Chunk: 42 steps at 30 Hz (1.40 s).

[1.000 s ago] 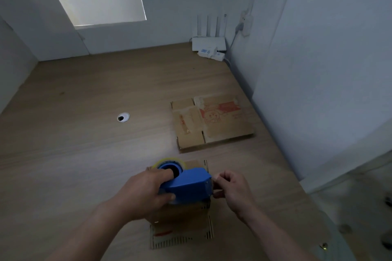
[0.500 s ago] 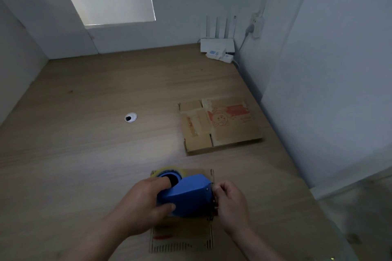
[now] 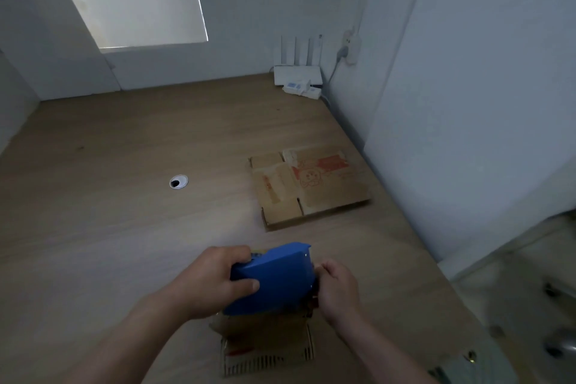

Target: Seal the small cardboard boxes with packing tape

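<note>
Tipped upward, tape dispenser (image 3: 274, 277) gripped by left hand (image 3: 212, 282) and right hand (image 3: 338, 290).

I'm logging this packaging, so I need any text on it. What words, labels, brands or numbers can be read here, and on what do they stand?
No text is legible in this view.
On the flattened cardboard box: a red banner and a cartoon face, lettering too blurred to read.
On the near box under the tape dispenser: a red mark, unreadable.
On the white device by the router: blue labels, too small to read.
</note>
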### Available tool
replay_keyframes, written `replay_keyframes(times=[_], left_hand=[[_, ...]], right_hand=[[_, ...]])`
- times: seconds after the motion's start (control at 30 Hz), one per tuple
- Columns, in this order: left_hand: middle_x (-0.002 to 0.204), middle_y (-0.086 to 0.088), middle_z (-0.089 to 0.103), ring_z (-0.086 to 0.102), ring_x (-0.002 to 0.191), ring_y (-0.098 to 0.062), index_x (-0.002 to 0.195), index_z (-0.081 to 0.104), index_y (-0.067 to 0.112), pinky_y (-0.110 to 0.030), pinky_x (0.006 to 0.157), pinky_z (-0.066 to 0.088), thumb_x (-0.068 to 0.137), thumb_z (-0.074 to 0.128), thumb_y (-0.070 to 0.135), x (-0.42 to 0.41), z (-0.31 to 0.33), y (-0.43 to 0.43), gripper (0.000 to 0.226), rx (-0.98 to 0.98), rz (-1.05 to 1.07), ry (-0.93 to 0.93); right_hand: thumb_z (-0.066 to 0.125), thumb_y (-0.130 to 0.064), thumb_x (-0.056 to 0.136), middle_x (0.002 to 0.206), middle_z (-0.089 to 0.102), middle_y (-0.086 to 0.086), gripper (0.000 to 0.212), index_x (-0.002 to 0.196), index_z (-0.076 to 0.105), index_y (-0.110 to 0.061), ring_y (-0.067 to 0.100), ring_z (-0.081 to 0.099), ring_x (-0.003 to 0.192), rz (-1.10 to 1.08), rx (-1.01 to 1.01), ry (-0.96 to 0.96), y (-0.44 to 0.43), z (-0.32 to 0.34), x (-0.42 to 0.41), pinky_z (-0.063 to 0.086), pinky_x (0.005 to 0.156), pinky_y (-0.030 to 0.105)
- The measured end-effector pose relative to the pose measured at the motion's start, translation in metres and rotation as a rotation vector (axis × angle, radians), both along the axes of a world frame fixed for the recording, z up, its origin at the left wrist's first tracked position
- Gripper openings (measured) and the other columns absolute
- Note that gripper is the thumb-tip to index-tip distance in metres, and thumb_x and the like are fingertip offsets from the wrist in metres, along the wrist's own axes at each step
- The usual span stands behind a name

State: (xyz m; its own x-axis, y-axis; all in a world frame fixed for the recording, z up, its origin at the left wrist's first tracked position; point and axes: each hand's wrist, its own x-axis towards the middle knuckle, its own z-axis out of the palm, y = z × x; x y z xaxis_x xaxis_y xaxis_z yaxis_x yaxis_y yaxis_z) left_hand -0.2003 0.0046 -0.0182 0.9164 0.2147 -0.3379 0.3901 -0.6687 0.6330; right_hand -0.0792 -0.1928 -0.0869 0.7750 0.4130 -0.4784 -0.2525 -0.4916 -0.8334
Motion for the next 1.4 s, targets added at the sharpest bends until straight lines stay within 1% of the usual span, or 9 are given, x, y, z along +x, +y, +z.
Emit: replay_keyframes(times=[0.13, 0.27, 0.4, 0.57, 0.73, 0.83, 1.03, 1.3, 1.4], left_hand=[[0.085, 0.006, 0.063, 0.06, 0.076, -0.006, 0.085, 0.062, 0.03, -0.022, 0.068, 0.046, 0.09, 0.07, 0.027, -0.002, 0.003, 0.006, 0.01, -0.036, -0.046, 0.043], [0.088, 0.013, 0.062, 0.06, 0.079, -0.004, 0.089, 0.055, 0.038, -0.018, 0.066, 0.045, 0.09, 0.067, 0.036, -0.008, 0.01, 0.008, 0.012, 0.091, -0.158, 0.08], [0.109, 0.016, 0.06, 0.058, 0.091, -0.004, 0.12, 0.041, 0.044, -0.024, 0.078, 0.048, 0.085, 0.062, 0.062, -0.009, 0.015, -0.001, 0.045, 0.339, -0.247, 0.16], [0.129, 0.0, 0.055, 0.057, 0.105, -0.02, 0.144, 0.029, 0.033, -0.033, 0.089, 0.047, 0.091, 0.054, 0.062, -0.014, -0.005, -0.013, 0.066, 0.528, -0.283, 0.249], [0.118, 0.001, 0.054, 0.048, 0.083, -0.022, 0.124, 0.038, 0.031, -0.034, 0.076, 0.038, 0.089, 0.052, 0.066, -0.024, -0.017, -0.017, 0.051, 0.592, -0.164, 0.282], [0.111, 0.003, 0.054, 0.054, 0.094, -0.021, 0.108, 0.04, 0.032, -0.037, 0.081, 0.038, 0.089, 0.047, 0.069, -0.025, -0.018, -0.012, 0.042, 0.636, -0.176, 0.289], [0.108, 0.005, 0.053, 0.054, 0.099, -0.017, 0.112, 0.05, 0.034, -0.037, 0.085, 0.042, 0.087, 0.044, 0.072, -0.018, -0.014, -0.008, 0.046, 0.64, -0.196, 0.32], [0.092, 0.014, 0.059, 0.056, 0.082, -0.005, 0.105, 0.058, 0.037, -0.026, 0.073, 0.048, 0.088, 0.052, 0.069, -0.014, 0.01, 0.02, 0.037, 0.508, -0.223, 0.439], [0.088, 0.011, 0.064, 0.061, 0.08, -0.006, 0.095, 0.06, 0.031, -0.027, 0.075, 0.051, 0.088, 0.059, 0.063, -0.007, 0.016, 0.03, 0.033, 0.263, -0.136, 0.428]], right_hand=[[0.047, -0.018, 0.102, 0.096, 0.063, 0.01, 0.018, 0.09, 0.057, -0.01, 0.023, 0.066, 0.084, -0.002, 0.034, 0.002, -0.003, 0.004, -0.004, 0.056, 0.066, 0.028], [0.046, -0.025, 0.103, 0.092, 0.064, 0.005, 0.02, 0.093, 0.059, -0.014, 0.017, 0.066, 0.081, 0.072, 0.029, -0.031, -0.005, 0.004, -0.009, 0.055, 0.068, 0.027], [0.047, -0.027, 0.104, 0.088, 0.066, 0.003, 0.019, 0.093, 0.061, -0.019, 0.015, 0.065, 0.078, 0.164, 0.063, -0.107, -0.009, 0.004, -0.01, 0.056, 0.069, 0.03], [0.051, -0.026, 0.103, 0.092, 0.068, 0.001, 0.016, 0.093, 0.061, -0.02, 0.012, 0.066, 0.082, 0.226, 0.029, -0.196, -0.009, 0.001, -0.012, 0.058, 0.07, 0.029], [0.047, -0.028, 0.104, 0.091, 0.068, 0.0, 0.016, 0.094, 0.058, -0.021, 0.007, 0.066, 0.085, 0.25, 0.006, -0.279, -0.009, -0.005, -0.013, 0.06, 0.074, 0.037], [0.045, -0.027, 0.105, 0.09, 0.068, -0.002, 0.017, 0.094, 0.057, -0.021, 0.002, 0.066, 0.084, 0.241, 0.008, -0.312, -0.008, -0.007, -0.015, 0.059, 0.071, 0.032], [0.045, -0.024, 0.105, 0.091, 0.067, 0.004, 0.02, 0.09, 0.056, -0.017, 0.015, 0.067, 0.079, 0.115, 0.047, -0.255, -0.004, -0.011, -0.018, 0.058, 0.064, 0.032], [0.041, -0.024, 0.105, 0.095, 0.066, 0.009, 0.023, 0.095, 0.057, -0.011, 0.018, 0.071, 0.083, 0.005, 0.165, -0.046, -0.008, -0.011, -0.014, 0.06, 0.07, 0.032], [0.044, -0.024, 0.104, 0.091, 0.067, 0.013, 0.024, 0.091, 0.058, -0.008, 0.022, 0.071, 0.079, -0.047, 0.176, 0.004, -0.004, -0.013, -0.012, 0.057, 0.065, 0.03]])
